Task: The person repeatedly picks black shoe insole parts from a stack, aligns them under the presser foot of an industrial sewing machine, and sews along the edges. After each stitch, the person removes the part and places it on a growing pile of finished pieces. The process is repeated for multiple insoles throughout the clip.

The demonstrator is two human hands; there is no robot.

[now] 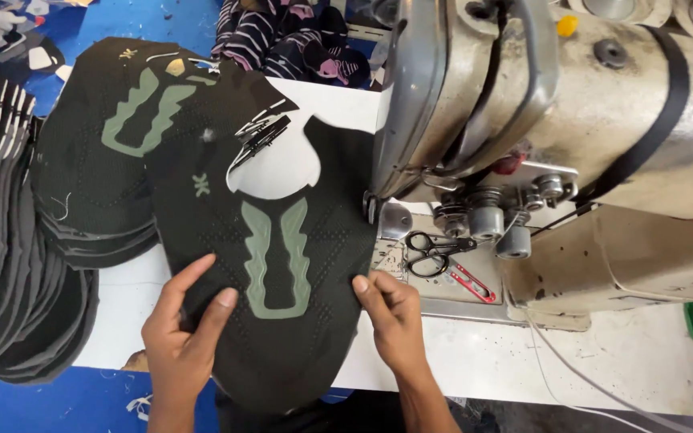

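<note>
Starting at the far left, we've got fanned stacks of dark cut pieces with pale edges [2, 240], then a pile of black mesh shoe uppers [98, 176] with the same sage-green overlay on top.

The piece we're working with, the black knit upper [282, 305], lies flat on the white table [603, 361] in front of us, toe end hanging a bit over the near edge. Our left hand [182, 337] rests on its left edge, fingers spread and pressing down, not pinching anything. The green overlay [276, 261] runs up the middle, rubbery-looking and wavy-edged, against the dotted, perforated knit.

Our right hand [391, 309] sits on the right edge, fingers close together, flat on the fabric. Neither hand is actually gripping, both just pin it.

Our take on doing this bit well: keep both palms light and even so the knit doesn't stretch or pucker, and square up the piece before sliding it toward the sewing machine [539, 120], which is beige, worn and grimy metal.

Just right of the upper, black scissors [431, 252] and red thread snips [471, 282] lie on the machine bed. Striped fabric pieces [282, 40] sit at the back.
</note>
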